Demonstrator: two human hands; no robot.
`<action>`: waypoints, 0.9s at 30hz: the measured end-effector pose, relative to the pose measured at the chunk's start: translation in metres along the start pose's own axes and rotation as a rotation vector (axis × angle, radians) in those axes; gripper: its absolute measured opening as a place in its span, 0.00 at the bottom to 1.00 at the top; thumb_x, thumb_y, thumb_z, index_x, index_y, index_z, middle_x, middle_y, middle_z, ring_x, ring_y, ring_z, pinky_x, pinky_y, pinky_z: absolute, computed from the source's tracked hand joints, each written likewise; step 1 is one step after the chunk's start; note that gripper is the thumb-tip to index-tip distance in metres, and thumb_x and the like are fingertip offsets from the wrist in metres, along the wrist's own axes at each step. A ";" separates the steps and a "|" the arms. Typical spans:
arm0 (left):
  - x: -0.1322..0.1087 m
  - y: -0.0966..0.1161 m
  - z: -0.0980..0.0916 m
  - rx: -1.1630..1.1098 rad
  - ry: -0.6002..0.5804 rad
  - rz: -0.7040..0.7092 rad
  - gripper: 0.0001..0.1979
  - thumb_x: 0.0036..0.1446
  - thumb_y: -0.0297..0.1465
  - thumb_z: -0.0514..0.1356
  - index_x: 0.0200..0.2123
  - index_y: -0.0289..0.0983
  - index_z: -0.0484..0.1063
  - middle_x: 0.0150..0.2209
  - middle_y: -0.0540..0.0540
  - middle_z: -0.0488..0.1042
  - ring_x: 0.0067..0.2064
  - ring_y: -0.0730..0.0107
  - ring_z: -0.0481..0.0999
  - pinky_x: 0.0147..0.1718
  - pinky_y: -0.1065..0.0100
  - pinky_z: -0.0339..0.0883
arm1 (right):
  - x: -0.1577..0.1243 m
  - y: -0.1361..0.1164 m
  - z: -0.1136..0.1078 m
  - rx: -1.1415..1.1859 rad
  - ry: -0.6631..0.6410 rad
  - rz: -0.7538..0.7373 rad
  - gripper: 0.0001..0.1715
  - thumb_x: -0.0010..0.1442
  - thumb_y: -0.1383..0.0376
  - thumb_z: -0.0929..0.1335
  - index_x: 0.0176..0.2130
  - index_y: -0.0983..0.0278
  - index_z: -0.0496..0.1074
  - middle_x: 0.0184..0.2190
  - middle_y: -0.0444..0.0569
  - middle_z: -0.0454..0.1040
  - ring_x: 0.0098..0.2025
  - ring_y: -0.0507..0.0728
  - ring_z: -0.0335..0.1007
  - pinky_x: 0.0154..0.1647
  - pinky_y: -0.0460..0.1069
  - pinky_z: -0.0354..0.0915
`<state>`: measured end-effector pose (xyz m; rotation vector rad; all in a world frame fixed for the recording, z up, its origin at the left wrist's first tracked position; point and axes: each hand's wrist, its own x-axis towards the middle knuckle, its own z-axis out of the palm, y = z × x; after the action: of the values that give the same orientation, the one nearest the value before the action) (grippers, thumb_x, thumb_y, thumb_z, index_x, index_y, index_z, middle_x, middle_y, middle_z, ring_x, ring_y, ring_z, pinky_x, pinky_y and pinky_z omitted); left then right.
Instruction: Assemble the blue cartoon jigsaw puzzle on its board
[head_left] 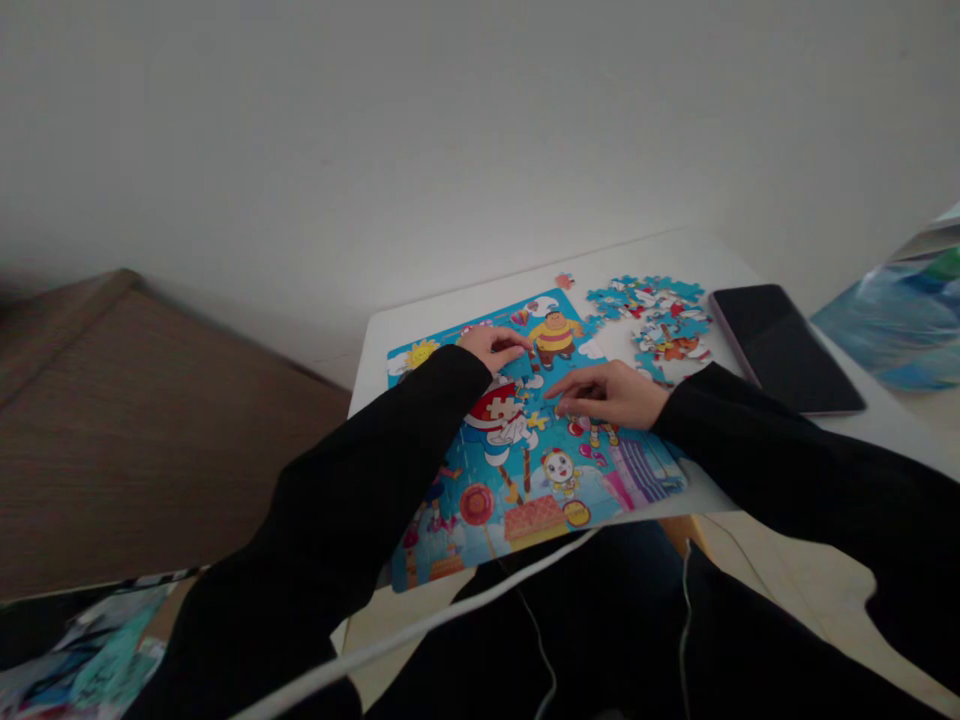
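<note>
Jigsaw puzzle (459, 520) lies flat on the white table (694, 262), mid-table, printed side up. Clock from puzzle centre: left hand (496, 346) over it at 11, fingers curled, thumb near the index finger; can't tell if anything's pinched there. Right hand (611, 394) at 2, palm down, thumb under a reaching index finger, small gap showing between them; can't tell if the tips hold a piece. Loose pieces (679, 335) heaped between 1 and 2, one stray piece (565, 281) at 12 just past the top edge, phone (787, 350) at about 2, farther out. Handling, my read: pieces are thin card, very light, stiff but bendable at the tabs, face probably a bit slick. Pinch a piece thumb-to-index on opposite edges, off the narrow tabs. Whole puzzle likely flexes; support it flat from 3 and 9, don't lift by one corner.
</note>
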<state>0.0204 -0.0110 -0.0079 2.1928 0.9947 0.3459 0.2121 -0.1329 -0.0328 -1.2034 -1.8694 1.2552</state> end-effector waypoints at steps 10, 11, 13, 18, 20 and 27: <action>0.001 -0.011 0.015 0.264 0.102 0.091 0.14 0.51 0.30 0.61 0.43 0.36 0.73 0.42 0.44 0.75 0.35 0.70 0.75 0.33 0.69 0.70 | 0.000 -0.002 0.001 0.009 -0.001 -0.019 0.19 0.55 0.57 0.66 0.43 0.65 0.74 0.29 0.47 0.77 0.27 0.51 0.71 0.28 0.46 0.67; -0.001 -0.014 0.016 0.282 0.093 0.136 0.16 0.49 0.32 0.63 0.44 0.36 0.72 0.43 0.43 0.74 0.37 0.68 0.75 0.34 0.69 0.71 | 0.000 -0.003 0.001 0.005 0.000 -0.021 0.19 0.55 0.57 0.66 0.43 0.66 0.74 0.28 0.47 0.76 0.26 0.50 0.70 0.27 0.46 0.66; -0.005 -0.019 0.016 0.322 0.069 0.234 0.19 0.45 0.34 0.66 0.42 0.36 0.73 0.43 0.43 0.74 0.42 0.64 0.75 0.39 0.66 0.71 | 0.000 -0.003 0.002 0.006 0.002 -0.024 0.19 0.55 0.58 0.66 0.42 0.66 0.74 0.28 0.47 0.76 0.25 0.50 0.69 0.26 0.45 0.65; -0.013 -0.022 0.020 0.355 0.056 0.354 0.14 0.48 0.35 0.65 0.39 0.37 0.74 0.43 0.42 0.75 0.46 0.62 0.74 0.47 0.61 0.68 | 0.000 -0.003 0.002 0.011 -0.001 -0.022 0.16 0.55 0.59 0.66 0.41 0.65 0.74 0.26 0.45 0.75 0.25 0.48 0.69 0.23 0.43 0.63; -0.014 -0.021 0.024 0.350 0.083 0.355 0.12 0.49 0.33 0.64 0.38 0.36 0.75 0.43 0.42 0.75 0.46 0.62 0.74 0.47 0.60 0.68 | 0.000 -0.003 0.002 0.001 0.001 -0.025 0.16 0.55 0.60 0.66 0.41 0.65 0.74 0.26 0.45 0.75 0.24 0.48 0.68 0.22 0.43 0.62; -0.015 -0.018 0.032 0.302 0.145 0.341 0.09 0.48 0.30 0.62 0.36 0.37 0.76 0.42 0.43 0.76 0.43 0.65 0.75 0.45 0.63 0.70 | -0.001 -0.002 0.003 -0.010 0.008 -0.035 0.15 0.55 0.60 0.66 0.40 0.65 0.74 0.26 0.44 0.75 0.23 0.47 0.67 0.21 0.42 0.62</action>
<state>0.0159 -0.0292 -0.0424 2.6518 0.7838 0.5470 0.2093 -0.1348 -0.0316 -1.1739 -1.8846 1.2218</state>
